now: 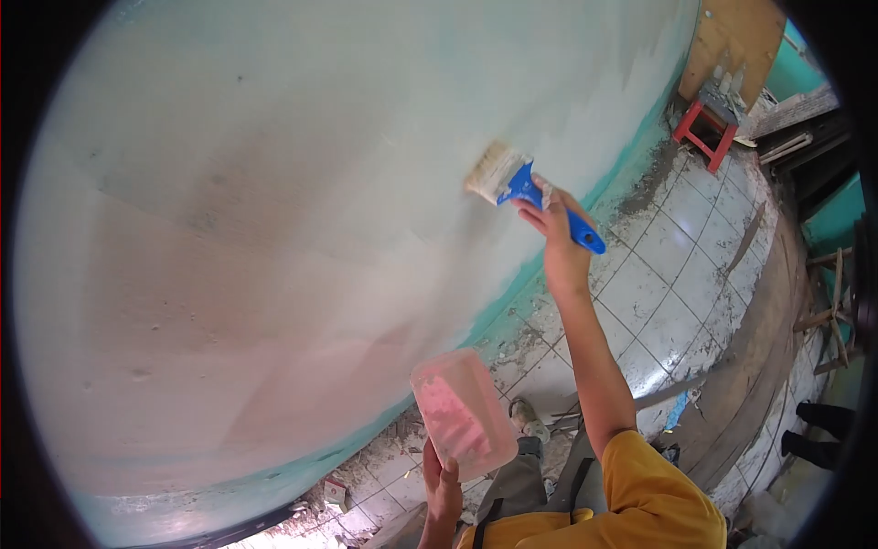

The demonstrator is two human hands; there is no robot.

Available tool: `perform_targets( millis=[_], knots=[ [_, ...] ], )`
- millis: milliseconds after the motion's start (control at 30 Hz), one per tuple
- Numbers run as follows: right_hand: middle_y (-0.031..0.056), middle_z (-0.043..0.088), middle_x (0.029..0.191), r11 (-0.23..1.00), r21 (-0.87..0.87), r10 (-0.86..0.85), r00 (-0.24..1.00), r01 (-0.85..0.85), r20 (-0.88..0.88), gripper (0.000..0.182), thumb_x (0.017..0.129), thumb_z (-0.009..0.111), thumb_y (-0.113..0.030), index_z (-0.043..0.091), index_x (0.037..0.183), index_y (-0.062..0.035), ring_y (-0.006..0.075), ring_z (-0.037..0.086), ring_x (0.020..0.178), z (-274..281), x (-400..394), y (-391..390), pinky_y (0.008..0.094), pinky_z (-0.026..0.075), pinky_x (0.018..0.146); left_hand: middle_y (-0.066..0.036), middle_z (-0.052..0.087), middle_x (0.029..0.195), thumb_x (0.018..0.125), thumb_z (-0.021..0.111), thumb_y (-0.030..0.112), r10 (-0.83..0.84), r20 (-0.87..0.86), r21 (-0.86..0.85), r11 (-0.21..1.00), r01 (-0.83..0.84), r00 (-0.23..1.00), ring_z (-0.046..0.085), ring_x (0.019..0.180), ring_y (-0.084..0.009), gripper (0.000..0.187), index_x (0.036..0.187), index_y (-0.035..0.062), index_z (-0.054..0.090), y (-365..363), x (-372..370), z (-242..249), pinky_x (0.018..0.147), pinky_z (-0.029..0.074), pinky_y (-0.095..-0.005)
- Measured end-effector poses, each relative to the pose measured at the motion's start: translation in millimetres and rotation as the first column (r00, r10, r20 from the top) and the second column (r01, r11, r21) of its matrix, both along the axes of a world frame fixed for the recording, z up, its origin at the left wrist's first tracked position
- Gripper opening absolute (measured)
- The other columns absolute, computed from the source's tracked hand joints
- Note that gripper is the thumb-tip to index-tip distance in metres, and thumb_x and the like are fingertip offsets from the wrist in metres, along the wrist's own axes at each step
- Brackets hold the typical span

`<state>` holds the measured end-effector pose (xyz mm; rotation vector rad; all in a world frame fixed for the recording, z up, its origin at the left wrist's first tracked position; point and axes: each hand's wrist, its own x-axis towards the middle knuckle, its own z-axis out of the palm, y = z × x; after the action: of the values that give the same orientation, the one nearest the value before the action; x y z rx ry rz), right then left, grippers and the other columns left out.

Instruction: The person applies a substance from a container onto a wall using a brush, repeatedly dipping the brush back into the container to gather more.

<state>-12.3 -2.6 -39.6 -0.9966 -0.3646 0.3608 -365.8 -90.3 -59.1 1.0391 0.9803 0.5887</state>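
Note:
My right hand (552, 212) is wrapped round the blue handle of a wide paintbrush (526, 188). Its pale bristles point up and left, right at the whitish painted wall (302, 210). Lower down, my left hand (444, 482) grips the near edge of a pinkish, see-through plastic container (465, 412), thumb over the rim. The container is tilted and shows pink inside. Patches of white, grey and faded pink cover the wall, with a teal band (512, 297) along its foot.
White floor tiles (649, 274) with debris run beside the wall. A red stool (706, 133) stands at upper right, near a wooden board (732, 46) and stacked planks (805, 137). A wooden stool (834, 311) is at far right, with a person's dark-clad legs (819, 435) below it.

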Motion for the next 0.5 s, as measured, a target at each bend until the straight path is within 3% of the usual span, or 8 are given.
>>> perform_targets(
  millis=[133, 267, 400, 500],
  knots=[
    [0.0167, 0.067, 0.114, 0.993, 0.114, -0.015, 0.993, 0.029, -0.119, 0.042, 0.104, 0.048, -0.025, 0.056, 0.129, 0.0079, 0.0247, 0.069, 0.103, -50, -2, 5, 0.0358, 0.055, 0.092, -0.017, 0.044, 0.144, 0.087, 0.066, 0.058, 0.011, 0.002, 0.051, 0.999, -0.011, 1.000, 0.044, 0.131, -0.0258, 0.096, 0.149, -0.0053, 0.028, -1, 7, 1, 0.110, 0.035, -0.0406],
    [0.0161, 0.067, 0.113, 0.994, -0.101, 0.005, 0.962, -0.034, -0.273, 0.040, 0.104, 0.047, -0.022, 0.056, 0.129, 0.0078, 0.0244, 0.069, 0.100, -188, -26, 11, 0.0360, 0.055, 0.092, -0.017, 0.044, 0.143, 0.088, 0.066, 0.057, 0.029, 0.000, 0.032, 0.999, -0.029, 1.000, 0.044, 0.132, -0.0255, 0.096, 0.149, -0.0057, 0.028, -4, 7, 0, 0.110, 0.035, -0.0405],
    [0.0155, 0.067, 0.111, 0.965, -0.253, 0.003, 0.969, -0.068, -0.248, 0.039, 0.103, 0.048, -0.022, 0.058, 0.127, 0.0077, 0.0237, 0.069, 0.099, -180, -24, 2, 0.0350, 0.055, 0.091, -0.017, 0.046, 0.142, 0.088, 0.066, 0.056, 0.040, 0.003, 0.021, 0.999, -0.040, 0.999, 0.045, 0.131, -0.0251, 0.094, 0.149, -0.0058, 0.028, -7, 7, 1, 0.110, 0.035, -0.0402],
    [0.0146, 0.068, 0.109, 0.992, -0.126, 0.008, 0.989, -0.026, -0.145, 0.037, 0.103, 0.050, -0.022, 0.061, 0.124, 0.0067, 0.0215, 0.070, 0.096, -77, -20, 10, 0.0333, 0.056, 0.088, -0.017, 0.047, 0.141, 0.089, 0.066, 0.055, 0.051, 0.008, 0.026, 0.998, -0.051, 0.999, 0.046, 0.130, -0.0247, 0.091, 0.147, -0.0063, 0.030, -9, 16, 13, 0.109, 0.035, -0.0396]
  ],
)
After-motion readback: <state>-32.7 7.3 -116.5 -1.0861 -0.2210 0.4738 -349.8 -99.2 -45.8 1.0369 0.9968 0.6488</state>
